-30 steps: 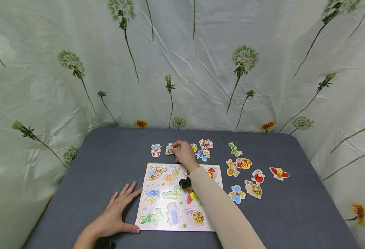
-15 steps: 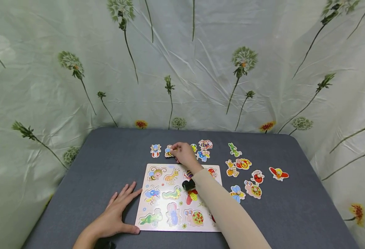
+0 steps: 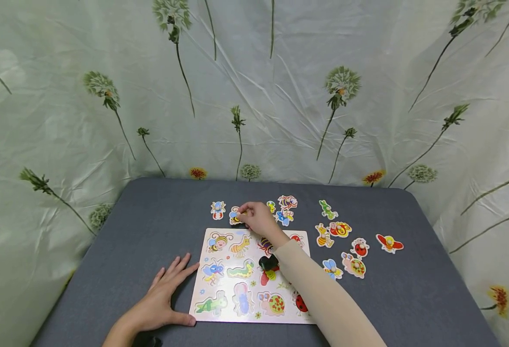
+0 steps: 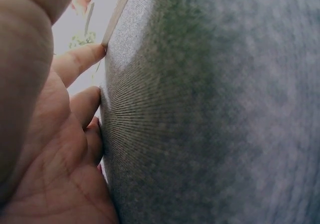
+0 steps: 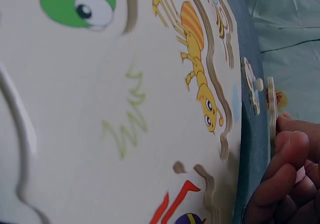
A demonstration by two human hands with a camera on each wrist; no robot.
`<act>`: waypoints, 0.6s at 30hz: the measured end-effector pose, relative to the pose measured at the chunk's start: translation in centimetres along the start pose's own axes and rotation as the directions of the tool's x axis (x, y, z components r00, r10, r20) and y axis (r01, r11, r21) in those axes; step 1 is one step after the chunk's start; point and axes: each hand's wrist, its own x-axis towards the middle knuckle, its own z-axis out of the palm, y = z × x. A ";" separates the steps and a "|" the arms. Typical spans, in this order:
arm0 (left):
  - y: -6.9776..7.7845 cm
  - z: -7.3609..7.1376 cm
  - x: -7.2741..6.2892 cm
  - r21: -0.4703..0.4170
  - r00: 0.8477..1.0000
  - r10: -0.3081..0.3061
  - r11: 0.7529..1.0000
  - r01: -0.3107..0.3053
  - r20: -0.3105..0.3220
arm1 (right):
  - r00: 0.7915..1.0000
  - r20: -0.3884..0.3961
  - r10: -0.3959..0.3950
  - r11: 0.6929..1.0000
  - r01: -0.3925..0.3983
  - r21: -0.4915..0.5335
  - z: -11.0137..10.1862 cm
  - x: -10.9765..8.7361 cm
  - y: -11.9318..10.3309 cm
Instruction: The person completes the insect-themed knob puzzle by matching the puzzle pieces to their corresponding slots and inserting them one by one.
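My right hand [image 3: 259,220] is beyond the far edge of the puzzle board [image 3: 241,284], pinching a wooden bee puzzle piece [image 3: 234,216] between thumb and fingertips. That bee piece [image 5: 272,111] shows edge-on at the fingers in the right wrist view; the hand hides part of it. My left hand [image 3: 163,294] lies spread on the table, fingertips at the board's left edge and thumb at its near left corner. In the left wrist view, the fingers of the left hand [image 4: 65,114] are extended at the board's edge. Printed insects fill the board's recesses.
A blue beetle piece [image 3: 218,210] lies left of the bee. Behind the right hand are a spider-like piece [image 3: 287,201] and a blue fly piece [image 3: 285,217]. Several more, including a snail piece [image 3: 354,265] and a red-winged piece [image 3: 390,243], lie right of the board. A flowered curtain [image 3: 254,96] hangs behind the table.
My right hand has drawn the bee piece slightly toward the board, and the forearm has shifted right, uncovering more of the board. The left hand stays in place.
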 end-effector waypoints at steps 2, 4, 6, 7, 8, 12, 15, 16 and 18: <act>-0.1 0.0 0.0 0.002 1.000 0.001 1.000 -0.001 -0.001 | 1.000 0.003 -0.004 1.000 0.004 0.003 0.0 -0.1 0.0; -0.1 0.1 0.0 0.005 1.000 0.002 1.000 -0.002 -0.002 | 1.000 0.005 -0.012 1.000 0.012 0.007 0.0 -0.3 0.0; -0.1 0.1 0.0 0.006 1.000 0.005 1.000 -0.005 -0.005 | 1.000 0.008 -0.023 1.000 0.023 0.010 0.0 -0.4 0.0; -0.2 0.1 0.0 0.005 1.000 0.006 1.000 -0.006 -0.005 | 1.000 0.011 -0.026 1.000 0.026 0.015 0.0 -0.5 0.0; -0.2 0.1 0.0 0.004 1.000 0.007 1.000 -0.006 -0.006 | 0.999 0.013 -0.031 0.999 0.031 0.020 0.0 -0.6 -0.1; -0.2 0.0 0.0 0.006 1.000 0.008 1.000 -0.008 -0.002 | 0.999 0.023 -0.040 0.999 0.040 0.023 -0.1 -1.0 -0.1; -0.1 0.1 0.0 0.010 1.000 0.009 1.000 -0.009 -0.001 | 0.999 0.031 -0.042 0.999 0.041 0.032 0.0 -1.3 -0.1; -0.1 0.1 0.0 0.012 1.000 0.008 1.000 -0.008 -0.002 | 0.998 0.035 -0.043 0.998 0.042 0.041 0.0 -1.4 -0.2; -0.1 0.1 0.0 0.015 1.000 0.007 1.000 -0.007 -0.002 | 0.998 0.043 -0.050 0.997 0.047 0.059 0.1 -1.6 -0.3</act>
